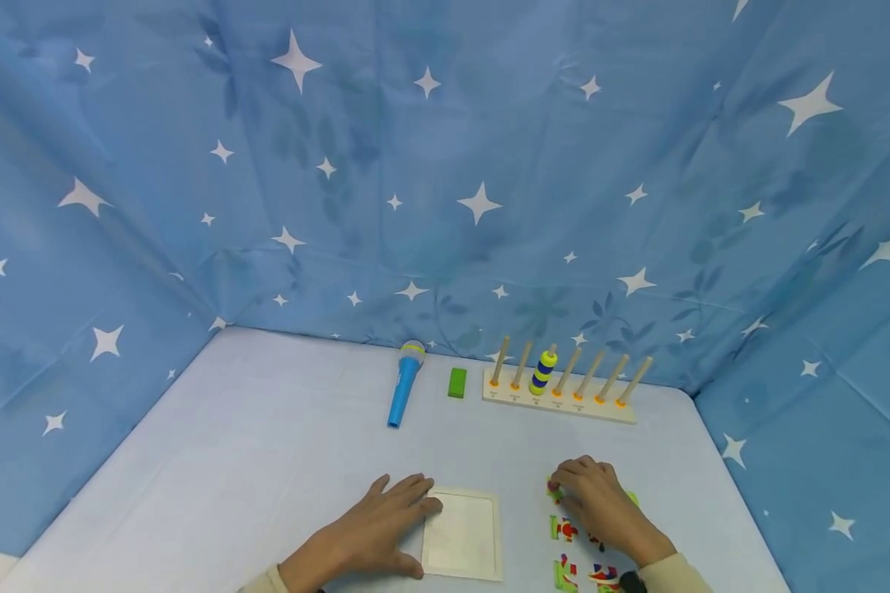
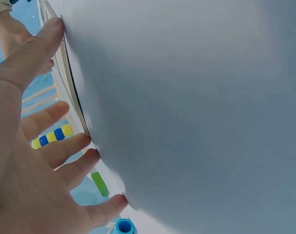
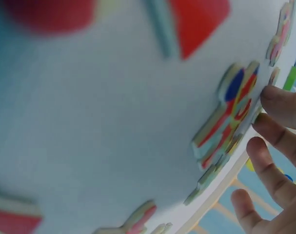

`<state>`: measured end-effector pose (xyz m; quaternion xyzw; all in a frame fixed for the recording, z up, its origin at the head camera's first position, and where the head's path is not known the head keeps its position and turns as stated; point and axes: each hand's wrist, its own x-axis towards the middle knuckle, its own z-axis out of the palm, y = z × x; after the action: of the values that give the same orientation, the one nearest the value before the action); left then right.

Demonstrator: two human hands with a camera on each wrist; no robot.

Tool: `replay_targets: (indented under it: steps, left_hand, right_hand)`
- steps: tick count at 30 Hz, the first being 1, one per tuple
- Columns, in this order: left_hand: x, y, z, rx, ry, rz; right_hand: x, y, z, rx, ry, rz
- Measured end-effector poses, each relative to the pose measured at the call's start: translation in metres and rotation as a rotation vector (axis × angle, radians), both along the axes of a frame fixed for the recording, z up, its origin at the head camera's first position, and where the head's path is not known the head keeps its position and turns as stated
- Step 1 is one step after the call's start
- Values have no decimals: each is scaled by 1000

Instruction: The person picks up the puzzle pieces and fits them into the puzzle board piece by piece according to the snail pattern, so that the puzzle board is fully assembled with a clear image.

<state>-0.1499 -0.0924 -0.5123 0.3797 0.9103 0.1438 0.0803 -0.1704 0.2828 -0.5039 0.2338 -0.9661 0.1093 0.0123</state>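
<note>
My left hand (image 1: 381, 527) lies with spread fingers at the left edge of a pale wooden puzzle tray (image 1: 461, 535). In the left wrist view, its thumb and fingertips (image 2: 84, 141) are right along the tray's side. To the right of the tray, my right hand (image 1: 601, 504) reaches down over colourful jigsaw pieces (image 1: 564, 529). Its thumb and index finger pinch a small green and red jigsaw piece (image 1: 553, 489) at the top left of the group. The right wrist view shows more pieces (image 3: 228, 117) lying flat near the fingers; the hand hides some in the head view.
A blue toy microphone (image 1: 405, 385) lies at the back of the white table, with a green block (image 1: 456, 383) beside it. Further right stands a wooden peg rack (image 1: 559, 403) with yellow and blue beads (image 1: 543, 372) on one peg. A starry blue curtain (image 1: 445, 165) surrounds the table.
</note>
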Motion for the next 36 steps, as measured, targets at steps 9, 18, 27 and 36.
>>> replay_targets:
  steps: [9,18,27,36]
  left_hand:
    - [-3,0,-3,-10,-19,24]
    - [-5,2,-1,-21,-49,30]
    - [-4,0,0,-12,-43,53]
    - [-4,-1,1,-16,-40,65]
  right_hand:
    - [-5,-5,-5,60,43,21]
    - [5,-57,18,-6,124,154]
    - [5,-134,13,34,58,323]
    - [4,-157,4,121,120,347]
